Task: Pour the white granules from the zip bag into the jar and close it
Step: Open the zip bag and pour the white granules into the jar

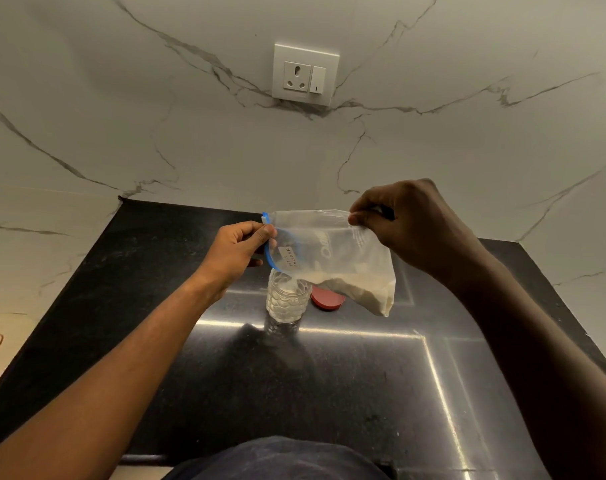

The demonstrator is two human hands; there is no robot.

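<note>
Your left hand [237, 251] pinches the blue zip edge of the zip bag [332, 258], thumb and fingers closed on the film beside the open mouth, while your right hand [403, 225] grips the far upper corner, closed on a fold of plastic and lifting it higher. Between them the bag hangs above the dark countertop [346, 393], mouth tipped down and left, directly over the open jar [287, 301].

The white granules [360, 289] slump in the low right corner, with a thin stream reaching the mouth and dropping into the jar. The film looks thin, limp and slick, so expect it to fold and shift as the load slides; your holds on the stiffer zip strip and the opposite corner look like the surest purchase. The load seems light, though its weight will likely move suddenly.

The jar, clear and faceted, stands unsteadied and looks light enough to tip if the bag drags on it. The red lid [328, 300] lies flat just right of the jar, behind the bag's sagging corner.
</note>
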